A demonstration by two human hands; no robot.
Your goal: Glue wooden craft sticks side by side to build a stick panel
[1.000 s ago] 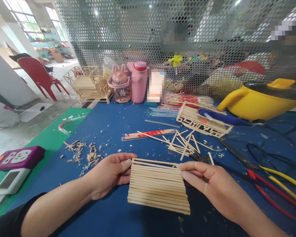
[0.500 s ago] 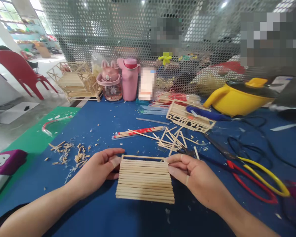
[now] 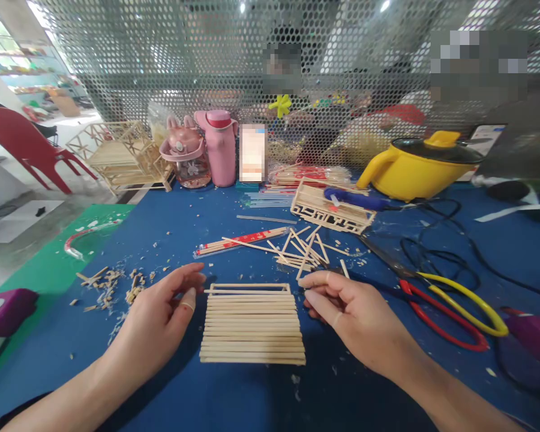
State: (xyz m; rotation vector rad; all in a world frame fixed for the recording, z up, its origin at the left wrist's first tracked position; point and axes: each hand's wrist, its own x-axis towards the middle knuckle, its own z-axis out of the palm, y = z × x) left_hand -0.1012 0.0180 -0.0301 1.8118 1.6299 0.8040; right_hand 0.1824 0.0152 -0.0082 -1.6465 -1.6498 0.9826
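A blue-covered table (image 3: 184, 222) carried a flat stick panel (image 3: 252, 324) near its front edge. Behind it lay loose sticks (image 3: 303, 249), wrapped chopsticks (image 3: 240, 240), wood chips (image 3: 108, 285), a lattice frame (image 3: 328, 213), red-and-yellow shears (image 3: 450, 312), a yellow pot (image 3: 414, 171) and a pink bottle (image 3: 220, 150).

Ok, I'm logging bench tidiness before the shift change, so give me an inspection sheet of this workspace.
Surface: blue table cover, green mat along its left edge.
Job's things: flat panel of pale wooden sticks lying between the hands.
Clutter: wood offcuts, loose thin sticks, red-and-yellow-handled cutters, stick lattice frame, yellow lidded pot.
Hands: left hand open beside the panel's left edge; right hand curled at its right edge, grip unclear.
Cables: black cables looped at right.
Surroundings: perforated metal screen behind the table; red plastic chair at left.
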